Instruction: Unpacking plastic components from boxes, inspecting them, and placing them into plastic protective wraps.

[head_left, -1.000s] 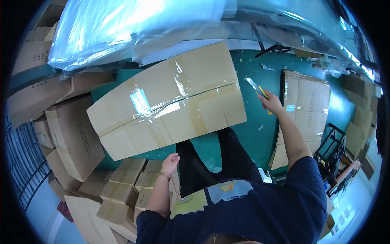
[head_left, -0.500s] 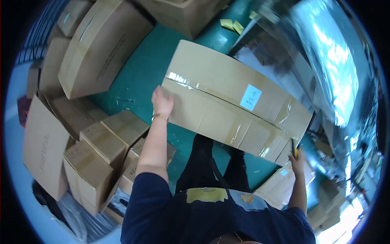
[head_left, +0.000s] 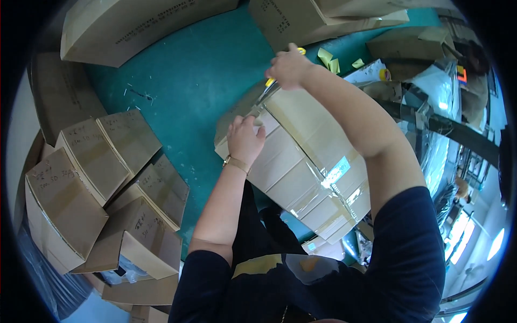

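Observation:
A large taped cardboard box (head_left: 275, 162) lies in front of me at a slant, with a pale blue label (head_left: 337, 171) on its top. My left hand (head_left: 246, 140) grips the box near its far left corner, fingers curled by the end edge. At that same end, my right hand (head_left: 290, 68) is closed round a yellow utility knife (head_left: 270, 82). The knife's tip points down toward the box edge near the central taped seam. Whether the blade is in the tape I cannot tell.
Several smaller cardboard boxes (head_left: 124, 137) are stacked at my left. Larger cartons (head_left: 140, 29) stand along the far side. Yellow paper scraps (head_left: 329, 60) lie on the green floor (head_left: 188, 91) beyond the box. Clear plastic wrapping (head_left: 439, 97) is at the right.
My right hand with the utility knife has swung from the box's near right end to its far left end. The box now lies more steeply in view, and my left hand still holds it.

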`<state>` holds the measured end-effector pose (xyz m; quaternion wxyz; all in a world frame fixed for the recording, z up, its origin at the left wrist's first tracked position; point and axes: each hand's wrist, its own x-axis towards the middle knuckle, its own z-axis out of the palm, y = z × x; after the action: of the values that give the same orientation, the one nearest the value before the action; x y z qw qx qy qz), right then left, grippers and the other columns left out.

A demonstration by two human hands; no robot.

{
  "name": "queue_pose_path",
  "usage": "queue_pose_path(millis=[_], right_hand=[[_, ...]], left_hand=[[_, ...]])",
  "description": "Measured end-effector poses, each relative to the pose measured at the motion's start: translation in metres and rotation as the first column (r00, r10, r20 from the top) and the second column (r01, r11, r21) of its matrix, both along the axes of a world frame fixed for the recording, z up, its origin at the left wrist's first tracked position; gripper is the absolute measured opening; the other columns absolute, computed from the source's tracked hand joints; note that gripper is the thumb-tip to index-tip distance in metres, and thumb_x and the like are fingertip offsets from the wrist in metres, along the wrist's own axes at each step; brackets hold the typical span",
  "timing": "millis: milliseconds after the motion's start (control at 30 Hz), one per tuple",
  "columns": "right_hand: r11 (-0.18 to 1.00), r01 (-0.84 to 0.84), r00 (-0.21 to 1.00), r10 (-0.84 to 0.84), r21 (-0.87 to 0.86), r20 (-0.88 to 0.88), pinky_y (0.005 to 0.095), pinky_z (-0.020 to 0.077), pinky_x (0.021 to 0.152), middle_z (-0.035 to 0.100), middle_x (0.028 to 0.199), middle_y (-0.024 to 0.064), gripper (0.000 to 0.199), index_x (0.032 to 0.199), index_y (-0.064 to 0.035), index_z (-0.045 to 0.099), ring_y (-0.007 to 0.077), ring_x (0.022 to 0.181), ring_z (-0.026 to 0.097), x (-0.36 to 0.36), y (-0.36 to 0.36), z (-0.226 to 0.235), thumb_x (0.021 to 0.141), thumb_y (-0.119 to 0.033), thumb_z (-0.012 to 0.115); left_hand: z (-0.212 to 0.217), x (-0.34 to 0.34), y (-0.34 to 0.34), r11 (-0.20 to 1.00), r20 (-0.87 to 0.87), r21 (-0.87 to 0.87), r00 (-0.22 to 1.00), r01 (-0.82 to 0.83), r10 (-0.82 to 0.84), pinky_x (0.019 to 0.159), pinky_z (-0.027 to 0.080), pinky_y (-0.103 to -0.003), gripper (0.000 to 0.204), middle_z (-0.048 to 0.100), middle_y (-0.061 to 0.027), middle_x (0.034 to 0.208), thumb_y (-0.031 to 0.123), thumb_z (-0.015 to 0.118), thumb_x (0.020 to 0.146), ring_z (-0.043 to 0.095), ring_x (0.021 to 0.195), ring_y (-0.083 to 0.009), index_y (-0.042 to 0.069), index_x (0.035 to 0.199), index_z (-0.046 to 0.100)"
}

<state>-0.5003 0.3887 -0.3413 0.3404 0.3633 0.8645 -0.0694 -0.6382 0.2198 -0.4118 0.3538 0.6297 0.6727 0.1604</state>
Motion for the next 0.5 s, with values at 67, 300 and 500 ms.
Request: queue_pose_path(millis=[67, 300, 500], right_hand=[[0.976, -0.169, 0.980, 0.181, -0.138, 0.079, 0.0419, 0.0324, 0.083, 0.060, 0.090, -0.0020, 0.021, 0.097, -0.0250, 0.064, 0.0159, 0.098, 0.053, -0.023, 0.005, -0.016, 0.081, -0.022, 0.051], [0.928, -0.360, 0.786, 0.356, -0.093, 0.506, 0.0451, 0.0277, 0.088, 0.064, 0.100, -0.0021, 0.025, 0.103, -0.0233, 0.065, 0.0176, 0.100, 0.056, -0.030, 0.036, -0.020, 0.080, -0.028, 0.056], [0.979, 0.089, 0.933, -0.147, 0.185, 0.330, 0.0440, 0.0388, 0.088, 0.064, 0.102, 0.0056, 0.039, 0.118, -0.0164, 0.055, 0.0253, 0.104, 0.057, 0.066, 0.068, 0.008, 0.080, -0.026, 0.057]], left_hand=[[0.001, 0.002, -0.003, 1.000, 0.040, 0.029, 0.999, -0.004, 0.003, 0.081, 0.042, -0.042, 0.026, 0.053, -0.0138, 0.093, 0.022, 0.065, 0.072, 0.051, 0.092, -0.0335, 0.005, 0.091, 0.059], [0.011, -0.007, -0.006, 0.999, 0.129, 0.041, 0.992, -0.001, -0.005, 0.078, 0.043, -0.042, 0.027, 0.054, -0.0131, 0.092, 0.025, 0.064, 0.073, 0.052, 0.088, -0.0319, 0.005, 0.091, 0.060], [0.025, -0.002, 0.038, 0.936, 0.211, -0.320, 0.974, 0.148, -0.082, 0.077, 0.047, -0.043, 0.033, 0.061, -0.0187, 0.092, 0.031, 0.064, 0.075, 0.059, 0.087, -0.0315, 0.003, 0.093, 0.062]])
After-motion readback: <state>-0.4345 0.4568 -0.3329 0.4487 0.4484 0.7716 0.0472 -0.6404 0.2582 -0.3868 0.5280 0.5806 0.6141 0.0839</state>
